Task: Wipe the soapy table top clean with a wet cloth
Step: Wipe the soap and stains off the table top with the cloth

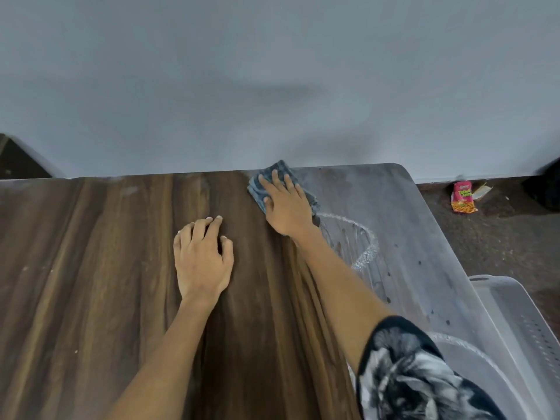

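A dark wood-grain table top [106, 268] fills the lower view and runs up to a grey wall. Its right part is coated in pale soapy film [394, 213], with a foamy curved streak [363, 247]. My right hand [286, 204] presses flat on a folded blue-grey cloth [257, 189] near the table's far edge, right where clean wood meets the soapy area. My left hand [203, 259] rests on the bare wood to the left of it, fingers bent with the tips on the surface, holding nothing.
A translucent plastic tub [515, 322] stands on the floor by the table's right side. A red snack packet [462, 197] lies on the dark floor by the wall. The table's right far corner is rounded.
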{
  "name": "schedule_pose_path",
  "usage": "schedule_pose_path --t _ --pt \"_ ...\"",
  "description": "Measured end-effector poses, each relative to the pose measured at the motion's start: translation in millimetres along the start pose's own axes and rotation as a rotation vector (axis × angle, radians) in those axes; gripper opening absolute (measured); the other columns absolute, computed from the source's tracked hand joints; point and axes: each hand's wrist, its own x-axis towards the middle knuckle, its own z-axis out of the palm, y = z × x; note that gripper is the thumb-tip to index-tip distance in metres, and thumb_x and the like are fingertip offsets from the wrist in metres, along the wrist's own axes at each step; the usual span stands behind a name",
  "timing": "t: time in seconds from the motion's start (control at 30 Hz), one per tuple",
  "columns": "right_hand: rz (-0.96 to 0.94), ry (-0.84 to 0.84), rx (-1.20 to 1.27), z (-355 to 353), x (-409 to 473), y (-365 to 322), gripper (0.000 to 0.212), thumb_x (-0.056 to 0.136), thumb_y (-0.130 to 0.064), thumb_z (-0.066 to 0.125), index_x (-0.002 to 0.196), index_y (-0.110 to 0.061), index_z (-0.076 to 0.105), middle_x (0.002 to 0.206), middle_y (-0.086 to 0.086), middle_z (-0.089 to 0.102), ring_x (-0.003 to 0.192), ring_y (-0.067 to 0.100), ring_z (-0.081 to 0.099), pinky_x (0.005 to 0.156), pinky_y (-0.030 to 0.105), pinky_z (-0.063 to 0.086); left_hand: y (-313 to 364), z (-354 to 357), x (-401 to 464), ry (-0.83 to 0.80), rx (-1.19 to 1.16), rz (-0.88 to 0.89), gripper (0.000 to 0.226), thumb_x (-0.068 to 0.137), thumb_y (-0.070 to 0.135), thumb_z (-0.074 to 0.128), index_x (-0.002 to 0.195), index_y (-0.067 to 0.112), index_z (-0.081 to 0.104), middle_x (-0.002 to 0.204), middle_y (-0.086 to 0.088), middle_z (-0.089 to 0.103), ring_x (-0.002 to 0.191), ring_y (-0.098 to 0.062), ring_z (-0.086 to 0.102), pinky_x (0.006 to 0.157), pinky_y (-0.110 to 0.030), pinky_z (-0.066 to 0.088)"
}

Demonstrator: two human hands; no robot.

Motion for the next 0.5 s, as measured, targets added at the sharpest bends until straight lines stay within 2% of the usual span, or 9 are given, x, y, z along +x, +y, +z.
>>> schedule_pose_path --t 0.1,0.23,0.3,0.37,0.5 --pt "-0.11 -0.062 -0.026 3 2 -21 0.05 0.1 -0.021 0.027 0.148 -0.024 0.013 0.157 0.001 0.006 0.144 0.025 0.002 0.115 0.037 0.002 -1 0 2 -0.034 0.025 -0.001 0.038 0.092 0.021 0.045 0.128 0.014 0.052 0.13 -0.006 0.053 0.122 -0.026 0.044 0.107 -0.047 0.031" --pt "-0.34 -0.067 0.06 1 -52 -7 0.046 0.099 -0.021 0.034 0.144 -0.027 0.026 0.154 -0.004 0.019 0.143 0.018 0.01 0.115 0.033 0.005 -2 3 3 -0.113 0.102 0.019 0.046 0.096 0.026 0.034 0.141 0.019 0.035 0.149 -0.002 0.033 0.138 -0.024 0.025 0.112 -0.046 0.018" --pt "-0.306 -0.054 0.066 -6 -62 13 0.045 0.099 -0.024 0.035 0.143 -0.03 0.029 0.152 -0.007 0.023 0.142 0.015 0.013 0.115 0.033 0.007 -2 4 4 -0.132 0.137 0.016 0.05 0.095 0.032 0.024 0.143 0.021 0.029 0.152 0.0 0.027 0.141 -0.023 0.02 0.113 -0.046 0.015" --pt "-0.189 -0.04 0.02 -13 -51 27 0.046 0.099 -0.025 0.032 0.144 -0.031 0.025 0.153 -0.008 0.02 0.142 0.014 0.013 0.115 0.034 0.009 -1 5 4 -0.146 0.157 0.013 0.055 0.092 0.036 0.017 0.144 0.021 0.027 0.152 0.0 0.024 0.141 -0.023 0.018 0.113 -0.046 0.014" --pt "0.028 -0.077 -0.033 -15 9 15 0.053 0.097 -0.021 0.033 0.147 -0.025 0.015 0.156 -0.002 0.009 0.143 0.025 0.005 0.116 0.042 0.007 0 5 4 -0.154 0.168 0.008 0.054 0.093 0.036 0.017 0.144 0.021 0.026 0.153 0.001 0.024 0.142 -0.022 0.016 0.114 -0.045 0.012"
